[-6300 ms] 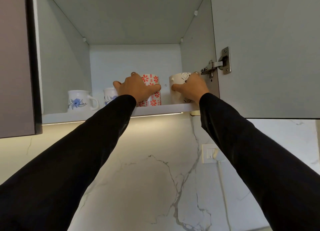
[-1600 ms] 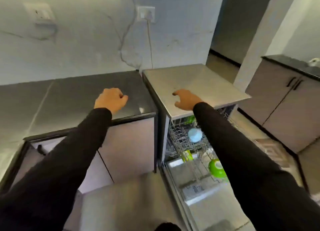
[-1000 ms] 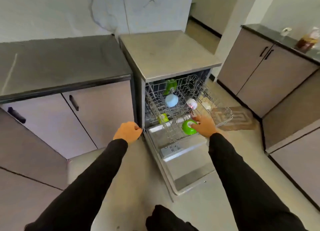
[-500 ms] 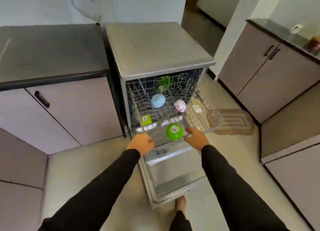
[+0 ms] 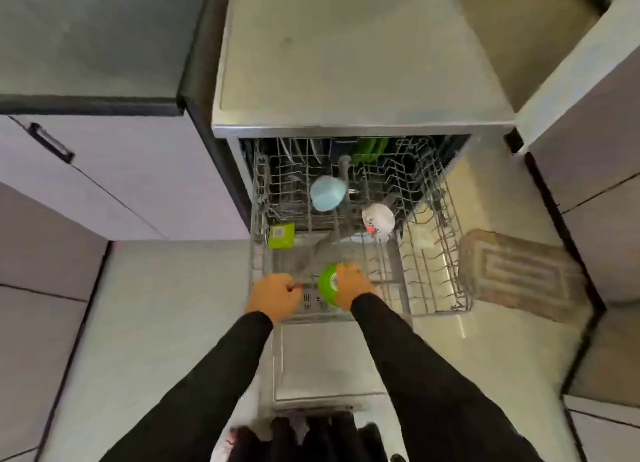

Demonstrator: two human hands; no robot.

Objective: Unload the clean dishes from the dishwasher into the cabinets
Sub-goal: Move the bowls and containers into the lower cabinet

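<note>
Pale kitchen floor point(image 5: 166, 305) underfoot, grey cabinet fronts on either side, open dishwasher point(image 5: 346, 63) straight ahead.

Right grip point(image 5: 351, 285): closed over the far side of the green bowl point(image 5: 327, 283), holding it at the front of the pulled-out rack point(image 5: 433, 253), labelled base turned up toward the camera. Probably taken from the side like this so as to lift it off the wire tines without snagging.

Left grip point(image 5: 275, 293): curled into a fist just beside the bowl, at the rack's front rail; cannot tell whether clasping the wire or only resting against it. Likely set there to steady the rack against rolling during the lift.

Further in, standing among the tines: a blue cup point(image 5: 327, 193) base-up, a white patterned cup point(image 5: 378, 219) to its right, a small green square container point(image 5: 281, 235) at the left edge. Turned over, presumably, for draining. Deeper still, under the steel top: another green piece point(image 5: 369, 148), too shadowed to name.

Below the rack, the lowered door point(image 5: 325, 364), lying flat between the sleeves. Off to the right, a brown mat point(image 5: 516, 271) on the floor. Off to the left, a dark surface point(image 5: 86, 35) over a handled cabinet front.

Judging by the rack: partway through, with several pieces left to take out. Next, most likely, a straight lift of the bowl and a carry to a cabinet.
</note>
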